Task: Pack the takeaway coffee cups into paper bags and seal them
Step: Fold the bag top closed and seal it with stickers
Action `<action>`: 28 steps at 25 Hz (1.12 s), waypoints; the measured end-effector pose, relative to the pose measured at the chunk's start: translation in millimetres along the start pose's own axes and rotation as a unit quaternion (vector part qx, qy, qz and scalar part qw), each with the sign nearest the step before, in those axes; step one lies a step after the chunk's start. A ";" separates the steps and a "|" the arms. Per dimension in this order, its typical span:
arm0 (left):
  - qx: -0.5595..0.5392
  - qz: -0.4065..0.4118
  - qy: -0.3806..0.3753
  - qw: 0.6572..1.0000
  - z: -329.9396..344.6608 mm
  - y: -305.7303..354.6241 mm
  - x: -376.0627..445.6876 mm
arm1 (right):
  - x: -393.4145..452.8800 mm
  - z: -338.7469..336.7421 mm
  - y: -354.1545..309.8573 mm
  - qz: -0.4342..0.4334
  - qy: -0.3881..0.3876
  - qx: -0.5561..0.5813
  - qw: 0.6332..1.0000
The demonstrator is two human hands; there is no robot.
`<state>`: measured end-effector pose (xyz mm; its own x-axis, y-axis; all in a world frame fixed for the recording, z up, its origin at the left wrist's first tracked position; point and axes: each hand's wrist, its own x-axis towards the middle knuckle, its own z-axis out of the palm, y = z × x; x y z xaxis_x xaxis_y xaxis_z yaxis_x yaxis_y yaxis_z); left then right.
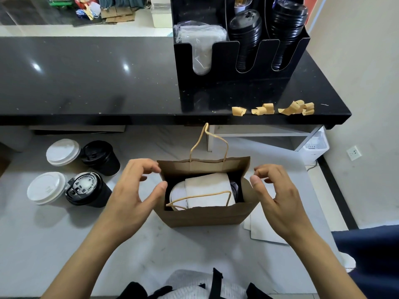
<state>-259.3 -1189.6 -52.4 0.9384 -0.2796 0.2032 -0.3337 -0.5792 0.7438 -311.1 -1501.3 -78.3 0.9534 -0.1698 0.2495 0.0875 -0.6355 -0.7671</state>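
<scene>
The left hand [138, 186] and right hand [274, 188] are held loosely curled, empty, flanking the paper bag [205, 214] on the counter [64, 244]. Both rims should be pinched together evenly over the cups [205, 190] before sealing.

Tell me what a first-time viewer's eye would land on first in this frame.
Dead centre, an open brown paper bag stands on the pale counter with cups and a white sleeve inside. The left hand and right hand flank its side edges, fingers curled; whether they grip the paper is unclear. Next, four lidded cups, two white-lidded and two black, wait to the bag's left, and a black lid organiser sits on the dark ledge behind.
</scene>
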 end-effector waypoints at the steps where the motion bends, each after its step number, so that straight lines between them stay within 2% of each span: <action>1: -0.012 -0.012 0.011 1.000 -0.9 -2.2 -2.3 | -1.8 0.3 0.4 0.003 -0.003 0.001 1.000; 3: -0.029 -0.040 0.027 0.998 -2.4 -5.6 -6.4 | -4.3 1.6 0.6 0.012 -0.010 0.006 1.000; 5: -0.043 -0.055 0.011 0.997 -2.9 -6.7 -10.0 | -5.5 3.0 1.3 0.019 -0.015 0.013 1.000; 10: -0.004 -0.059 -0.133 0.989 -2.0 -5.9 -17.7 | -7.5 6.1 2.1 0.019 -0.043 0.021 0.999; 12: -0.012 -0.059 -0.167 0.984 -0.4 -6.4 -17.1 | -8.9 6.9 1.9 0.016 -0.065 0.021 0.998; 14: -0.030 -0.045 -0.154 0.987 3.0 -10.2 -15.9 | -9.7 5.9 1.6 0.013 -0.088 0.027 0.996; 18: -0.052 -0.068 -0.098 0.992 4.2 -11.7 -9.8 | -9.0 -2.1 6.2 0.006 -0.129 0.030 0.991; 21: -0.051 -0.064 -0.071 0.994 6.8 -8.8 -8.7 | -5.4 -6.8 13.2 -0.034 -0.122 -0.014 0.992; 24: -0.016 -0.025 -0.038 0.999 4.7 -9.7 -7.2 | -0.5 -8.0 15.0 -0.040 -0.120 -0.033 0.991; 28: 0.021 0.004 -0.078 0.997 -2.5 -13.2 0.9 | 6.3 -6.6 17.2 -0.065 -0.126 -0.051 0.989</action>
<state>-253.8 -1180.3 -60.5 0.9117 -0.3970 0.1053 -0.3470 -0.6074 0.7145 -305.5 -1518.2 -86.0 0.9789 0.1035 0.1763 0.1965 -0.7138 -0.6722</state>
